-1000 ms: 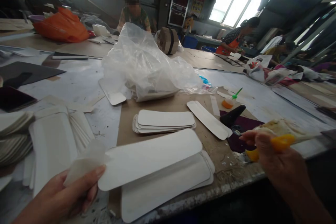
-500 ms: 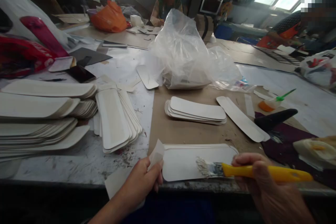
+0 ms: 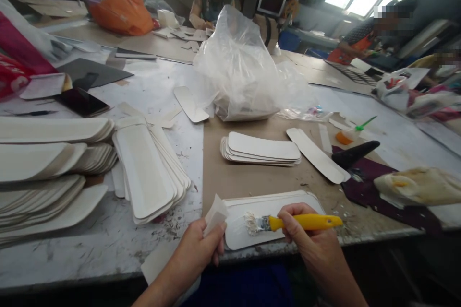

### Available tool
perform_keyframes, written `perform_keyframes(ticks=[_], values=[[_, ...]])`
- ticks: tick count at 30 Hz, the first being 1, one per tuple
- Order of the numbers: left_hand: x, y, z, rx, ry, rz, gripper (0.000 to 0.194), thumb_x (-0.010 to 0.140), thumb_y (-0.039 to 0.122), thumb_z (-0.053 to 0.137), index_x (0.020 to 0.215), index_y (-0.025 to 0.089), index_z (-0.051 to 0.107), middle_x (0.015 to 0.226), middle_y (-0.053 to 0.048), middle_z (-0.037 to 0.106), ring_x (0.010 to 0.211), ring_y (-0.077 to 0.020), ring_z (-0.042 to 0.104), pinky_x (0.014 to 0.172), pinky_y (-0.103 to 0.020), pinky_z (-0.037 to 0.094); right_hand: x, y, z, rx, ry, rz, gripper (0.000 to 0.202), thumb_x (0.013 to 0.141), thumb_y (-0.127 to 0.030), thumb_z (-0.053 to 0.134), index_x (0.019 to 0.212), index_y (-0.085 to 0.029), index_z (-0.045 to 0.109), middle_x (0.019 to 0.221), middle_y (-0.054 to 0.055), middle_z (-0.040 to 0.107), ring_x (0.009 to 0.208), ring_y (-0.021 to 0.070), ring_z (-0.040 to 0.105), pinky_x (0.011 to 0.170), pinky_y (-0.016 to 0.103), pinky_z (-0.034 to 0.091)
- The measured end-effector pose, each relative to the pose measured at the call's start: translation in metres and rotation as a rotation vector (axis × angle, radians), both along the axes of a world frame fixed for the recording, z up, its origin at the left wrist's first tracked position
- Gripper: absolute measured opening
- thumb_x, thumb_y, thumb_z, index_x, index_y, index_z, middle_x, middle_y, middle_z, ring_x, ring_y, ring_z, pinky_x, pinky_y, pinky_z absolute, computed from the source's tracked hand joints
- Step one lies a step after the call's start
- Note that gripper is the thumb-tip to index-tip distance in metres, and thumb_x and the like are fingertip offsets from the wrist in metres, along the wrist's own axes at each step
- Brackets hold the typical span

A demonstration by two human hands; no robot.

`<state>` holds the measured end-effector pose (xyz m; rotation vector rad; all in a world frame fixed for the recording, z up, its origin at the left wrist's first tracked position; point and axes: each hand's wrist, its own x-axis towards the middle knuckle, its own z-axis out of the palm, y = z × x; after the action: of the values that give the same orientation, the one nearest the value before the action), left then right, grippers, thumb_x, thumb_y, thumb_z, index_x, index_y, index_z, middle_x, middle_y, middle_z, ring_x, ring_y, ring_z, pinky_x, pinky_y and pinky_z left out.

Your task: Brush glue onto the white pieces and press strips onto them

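Observation:
My right hand [image 3: 309, 237] is closed around the yellow handle of a paintbrush [image 3: 306, 222]. Its whitish bristles rest on the top piece of a small stack of white rounded boards [image 3: 236, 237] at the table's front edge. My left hand [image 3: 201, 244] pinches a pale strip of paper or thin card [image 3: 216, 214] at the left end of that stack. The strip continues below the hand, past the table edge. Behind lies another stack of white boards [image 3: 264, 146], with a single slanted board [image 3: 319, 156] to its right.
Piles of boards [image 3: 54, 160] and a fanned stack [image 3: 147, 168] fill the left. A clear plastic bag [image 3: 245, 72] stands behind. On the right are a small orange-filled bottle [image 3: 345, 136], a black tool [image 3: 356, 153] and a dark cloth [image 3: 392, 201]. Other people sit across the table.
My right hand has carried the brush leftward along the top board, toward my left hand. The left hand keeps its pinch on the strip. The camera view has turned somewhat to the right.

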<state>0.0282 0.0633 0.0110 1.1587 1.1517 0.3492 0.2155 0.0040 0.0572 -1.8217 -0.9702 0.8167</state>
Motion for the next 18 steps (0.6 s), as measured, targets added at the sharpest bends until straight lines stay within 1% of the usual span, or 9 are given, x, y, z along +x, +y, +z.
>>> perform_keyframes(ticks=[4, 6, 8, 10, 13, 15, 18], values=[[0.0, 0.002, -0.004, 0.007, -0.007, -0.014, 0.041, 0.071, 0.053, 0.042, 0.048, 0.019, 0.045, 0.036, 0.004, 0.041, 0.035, -0.0091, 0.035, 0.042, -0.023, 0.024, -0.008, 0.0, 0.002, 0.009, 0.052, 0.035, 0.027, 0.076, -0.046, 0.057, 0.072, -0.02, 0.055, 0.051, -0.002, 0.051, 0.047, 0.0139, 0.049, 0.045, 0.025, 0.041], [-0.001, 0.001, -0.006, 0.009, -0.01, -0.016, 0.04, 0.071, 0.052, 0.042, 0.049, 0.019, 0.045, 0.037, 0.004, 0.041, 0.036, -0.0093, 0.035, 0.042, -0.023, 0.024, -0.007, -0.001, 0.001, -0.004, 0.004, 0.052, 0.027, 0.076, -0.047, 0.056, 0.072, -0.02, 0.055, 0.051, -0.003, 0.051, 0.046, 0.0136, 0.05, 0.044, 0.024, 0.042], [-0.001, 0.0, -0.008, 0.001, -0.015, -0.015, 0.039, 0.07, 0.053, 0.043, 0.05, 0.02, 0.045, 0.039, 0.004, 0.042, 0.036, -0.0098, 0.037, 0.042, -0.024, 0.024, 0.003, -0.003, 0.001, -0.015, -0.137, 0.02, 0.028, 0.077, -0.047, 0.054, 0.072, -0.02, 0.055, 0.055, -0.002, 0.052, 0.048, 0.0141, 0.051, 0.045, 0.025, 0.042], [0.0, -0.001, -0.01, -0.004, -0.014, -0.003, 0.04, 0.069, 0.055, 0.045, 0.05, 0.019, 0.045, 0.039, 0.004, 0.042, 0.037, -0.0102, 0.038, 0.042, -0.024, 0.025, 0.018, -0.008, 0.003, -0.025, -0.325, -0.041, 0.028, 0.079, -0.047, 0.052, 0.073, -0.02, 0.056, 0.06, 0.0, 0.056, 0.053, 0.0159, 0.055, 0.049, 0.026, 0.043], [0.0, -0.004, -0.013, 0.003, 0.0, 0.047, 0.045, 0.068, 0.059, 0.048, 0.048, 0.018, 0.047, 0.037, 0.003, 0.042, 0.036, -0.0096, 0.034, 0.043, -0.024, 0.023, 0.042, -0.015, 0.008, -0.018, -0.572, -0.119, 0.028, 0.079, -0.047, 0.05, 0.073, -0.019, 0.057, 0.067, 0.002, 0.06, 0.06, 0.0185, 0.059, 0.058, 0.029, 0.045], [0.0, -0.006, -0.015, -0.003, 0.004, 0.075, 0.049, 0.065, 0.063, 0.05, 0.047, 0.018, 0.048, 0.035, 0.002, 0.044, 0.035, -0.0091, 0.032, 0.043, -0.023, 0.022, 0.054, -0.018, 0.011, 0.0, -0.677, -0.149, 0.029, 0.08, -0.046, 0.049, 0.073, -0.02, 0.057, 0.068, 0.003, 0.061, 0.062, 0.019, 0.059, 0.063, 0.03, 0.046], [0.0, -0.007, -0.017, -0.027, 0.002, 0.098, 0.055, 0.059, 0.07, 0.053, 0.046, 0.017, 0.049, 0.035, 0.001, 0.046, 0.035, -0.0094, 0.032, 0.042, -0.023, 0.022, 0.066, -0.022, 0.015, -0.002, -0.755, -0.168, 0.026, 0.081, -0.043, 0.048, 0.073, -0.02, 0.056, 0.069, 0.003, 0.061, 0.065, 0.019, 0.059, 0.066, 0.031, 0.045]])
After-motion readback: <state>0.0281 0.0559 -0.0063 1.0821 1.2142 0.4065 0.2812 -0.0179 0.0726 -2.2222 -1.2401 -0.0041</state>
